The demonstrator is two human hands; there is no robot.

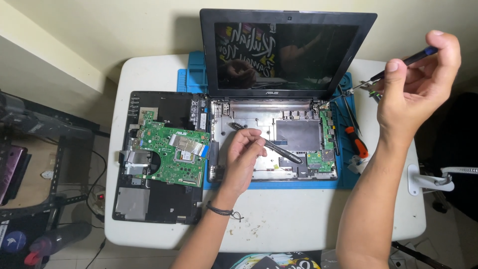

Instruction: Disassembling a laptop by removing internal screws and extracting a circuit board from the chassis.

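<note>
Over the opened laptop base (279, 144), the left hand (244, 154) pinches a black pry tool (279, 148); the raised right hand (418, 84) has its fingers (396, 67) closed on a screwdriver (398, 67).

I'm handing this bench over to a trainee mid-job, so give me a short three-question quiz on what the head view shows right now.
1. True or false: the green circuit board lies inside the opened laptop base.
2. Which tool does the left hand hold? A) black brush B) orange-handled screwdriver C) pliers
3. Fill in: the right hand holds a thin dark tool raised above the blue ____.

Key:
1. False; it rests on the black cover panel, left of the base.
2. A
3. mat
</note>
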